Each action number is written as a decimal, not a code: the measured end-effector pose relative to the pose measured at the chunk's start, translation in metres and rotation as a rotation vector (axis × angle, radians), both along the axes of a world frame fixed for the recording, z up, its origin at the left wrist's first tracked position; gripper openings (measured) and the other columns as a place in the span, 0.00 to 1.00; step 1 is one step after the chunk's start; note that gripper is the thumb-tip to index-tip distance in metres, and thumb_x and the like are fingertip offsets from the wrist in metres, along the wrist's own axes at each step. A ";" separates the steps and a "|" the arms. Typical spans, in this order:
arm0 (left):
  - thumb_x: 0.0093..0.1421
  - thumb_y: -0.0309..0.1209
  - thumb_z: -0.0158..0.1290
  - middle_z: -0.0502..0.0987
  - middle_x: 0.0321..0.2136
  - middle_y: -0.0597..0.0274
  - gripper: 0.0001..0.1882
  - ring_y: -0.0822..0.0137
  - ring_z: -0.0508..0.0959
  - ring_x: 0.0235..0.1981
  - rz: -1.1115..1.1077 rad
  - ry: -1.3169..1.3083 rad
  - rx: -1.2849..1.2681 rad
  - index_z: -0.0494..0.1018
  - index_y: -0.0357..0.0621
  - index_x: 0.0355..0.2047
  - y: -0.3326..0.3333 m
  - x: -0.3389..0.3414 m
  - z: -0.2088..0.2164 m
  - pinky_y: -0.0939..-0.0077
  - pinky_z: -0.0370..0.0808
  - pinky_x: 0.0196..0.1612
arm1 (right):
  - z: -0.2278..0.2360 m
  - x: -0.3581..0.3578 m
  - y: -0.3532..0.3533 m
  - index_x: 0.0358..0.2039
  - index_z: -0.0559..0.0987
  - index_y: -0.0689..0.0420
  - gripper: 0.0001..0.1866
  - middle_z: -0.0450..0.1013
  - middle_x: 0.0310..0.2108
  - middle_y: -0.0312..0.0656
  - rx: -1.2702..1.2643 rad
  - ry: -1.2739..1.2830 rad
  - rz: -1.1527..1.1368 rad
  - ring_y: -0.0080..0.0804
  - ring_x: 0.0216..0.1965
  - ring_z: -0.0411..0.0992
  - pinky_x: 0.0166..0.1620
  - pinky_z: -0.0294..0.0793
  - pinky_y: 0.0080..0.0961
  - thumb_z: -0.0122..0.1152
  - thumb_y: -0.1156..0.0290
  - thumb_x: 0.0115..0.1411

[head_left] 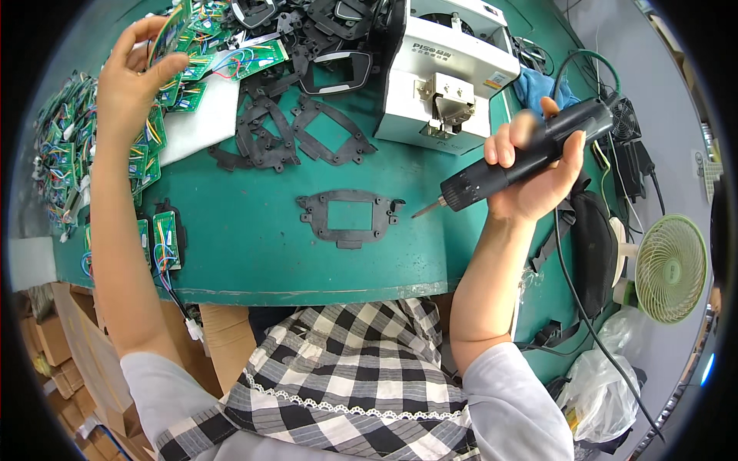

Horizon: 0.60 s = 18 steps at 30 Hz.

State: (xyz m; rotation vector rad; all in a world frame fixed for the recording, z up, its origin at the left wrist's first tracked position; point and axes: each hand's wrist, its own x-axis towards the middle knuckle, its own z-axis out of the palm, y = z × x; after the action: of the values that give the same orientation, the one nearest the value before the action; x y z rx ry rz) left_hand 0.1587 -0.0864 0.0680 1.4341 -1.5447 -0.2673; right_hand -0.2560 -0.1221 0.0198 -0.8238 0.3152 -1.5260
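At the far left, my left hand [132, 75] pinches the edge of a green circuit board [171, 32] above a heap of similar boards. My right hand [538, 157] is wrapped round a black electric screwdriver [503, 170], whose bit points down and to the left. A black plastic frame [350, 218] with a rectangular opening lies flat in front of me, a little left of the bit and apart from it. Near the table's left front edge, a wired circuit board [166, 240] rests on another black frame.
A white screw feeder machine [434, 92] stands at the back centre. Black plastic frames [265, 134] are piled beside it. Wired boards [58, 154] cover the left side. At the right are a green fan [672, 269], a black bag [593, 253] and the screwdriver's cable [573, 296].
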 end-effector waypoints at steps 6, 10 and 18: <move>0.40 0.32 0.71 0.77 0.38 0.62 0.26 0.66 0.77 0.38 0.035 -0.604 -0.314 0.75 0.43 0.41 0.041 -0.055 -0.007 0.72 0.76 0.42 | 0.060 0.014 -0.008 0.50 0.65 0.59 0.30 0.71 0.21 0.44 -0.305 0.348 -0.428 0.35 0.18 0.69 0.26 0.72 0.36 0.53 0.45 0.61; 0.43 0.32 0.70 0.76 0.38 0.65 0.26 0.69 0.77 0.36 0.205 -0.504 -0.349 0.75 0.45 0.43 0.049 -0.057 -0.011 0.80 0.73 0.38 | 0.073 0.023 -0.024 0.49 0.64 0.61 0.31 0.72 0.22 0.47 -0.508 0.502 -0.520 0.37 0.18 0.71 0.27 0.75 0.38 0.55 0.47 0.60; 0.62 0.42 0.58 0.76 0.40 0.63 0.23 0.71 0.75 0.36 0.780 0.027 -0.243 0.73 0.39 0.50 0.038 0.017 0.040 0.80 0.69 0.41 | 0.070 0.041 -0.030 0.46 0.64 0.69 0.30 0.71 0.19 0.49 -0.577 0.490 -0.504 0.36 0.14 0.71 0.20 0.76 0.34 0.59 0.53 0.59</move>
State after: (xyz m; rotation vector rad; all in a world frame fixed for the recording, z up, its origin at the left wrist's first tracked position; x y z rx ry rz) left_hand 0.1759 -0.0480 0.1084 1.6994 -0.8605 0.3552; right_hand -0.2149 -0.1525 0.0900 -1.6820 0.4733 -1.9022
